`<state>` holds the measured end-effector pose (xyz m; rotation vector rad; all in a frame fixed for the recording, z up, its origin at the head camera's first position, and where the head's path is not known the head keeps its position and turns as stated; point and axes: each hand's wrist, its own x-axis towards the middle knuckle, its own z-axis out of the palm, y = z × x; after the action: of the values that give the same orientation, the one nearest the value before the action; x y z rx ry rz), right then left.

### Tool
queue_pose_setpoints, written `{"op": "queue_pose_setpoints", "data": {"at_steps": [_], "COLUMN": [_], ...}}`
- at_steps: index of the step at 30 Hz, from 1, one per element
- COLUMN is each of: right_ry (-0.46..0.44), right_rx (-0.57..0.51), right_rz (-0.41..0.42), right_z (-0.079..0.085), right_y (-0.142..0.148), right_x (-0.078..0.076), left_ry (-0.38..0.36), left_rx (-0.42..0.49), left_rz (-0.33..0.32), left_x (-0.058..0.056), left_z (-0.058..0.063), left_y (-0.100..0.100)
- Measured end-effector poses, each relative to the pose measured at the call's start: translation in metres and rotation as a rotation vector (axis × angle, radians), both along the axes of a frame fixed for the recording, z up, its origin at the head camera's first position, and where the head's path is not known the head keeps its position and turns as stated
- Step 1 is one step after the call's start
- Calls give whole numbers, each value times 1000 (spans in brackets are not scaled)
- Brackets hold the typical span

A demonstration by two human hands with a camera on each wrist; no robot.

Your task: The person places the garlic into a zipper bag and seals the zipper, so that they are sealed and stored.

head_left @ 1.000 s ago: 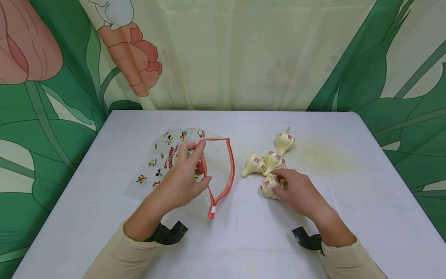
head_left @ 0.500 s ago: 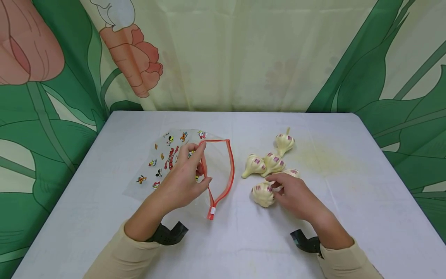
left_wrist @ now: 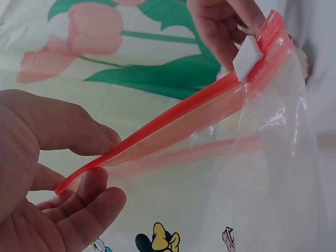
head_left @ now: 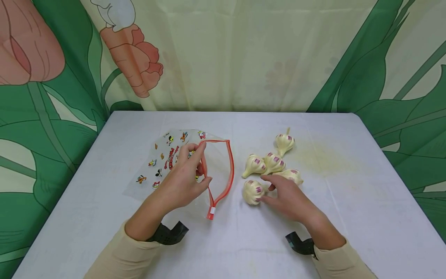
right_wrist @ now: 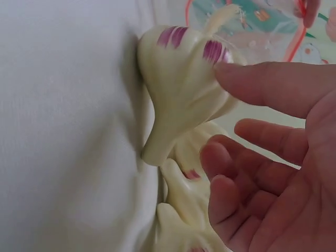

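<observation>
My left hand (head_left: 186,178) pinches the red zip edge of a clear slider bag (left_wrist: 173,113) between thumb and fingers, and the bag's mouth gapes toward the right. A white slider (left_wrist: 248,59) sits at the near end of the strip. My right hand (head_left: 289,197) is at a white-and-purple garlic bulb (head_left: 253,192) on the table. Its thumb (right_wrist: 257,84) touches the bulb's side, while the other fingers bend loosely apart from it in the right wrist view. Behind the bulb lie several more garlic bulbs (head_left: 255,164), one partly covered by the right hand.
A white cloth covers the table (head_left: 348,186). The bag's printed body (head_left: 150,174) lies flat to the left. One garlic bulb (head_left: 285,143) sits at the back of the group. A flower-print curtain (head_left: 244,58) hangs behind the table's far edge.
My right hand has moved left, and the near garlic bulb has shifted left with it, away from the others, turning on the way. The left hand and bag have stayed put.
</observation>
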<state>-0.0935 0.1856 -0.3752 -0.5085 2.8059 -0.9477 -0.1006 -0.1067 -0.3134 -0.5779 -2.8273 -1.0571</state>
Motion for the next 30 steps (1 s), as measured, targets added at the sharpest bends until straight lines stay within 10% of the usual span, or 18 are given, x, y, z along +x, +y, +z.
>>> {"op": "queue_pose_setpoints", "data": {"at_steps": [15, 30], "right_ry": [-107, -25], "right_rx": [0, -78], "right_rz": [50, 18], "right_z": [-15, -11], "right_y": [-9, -13], "right_x": [-3, -4], "left_ry": [22, 10], "left_rx": [9, 15], "left_rz": [-14, -22], "left_x": [-2, -2], "left_z": [-3, -3], "left_y": [0, 0]}}
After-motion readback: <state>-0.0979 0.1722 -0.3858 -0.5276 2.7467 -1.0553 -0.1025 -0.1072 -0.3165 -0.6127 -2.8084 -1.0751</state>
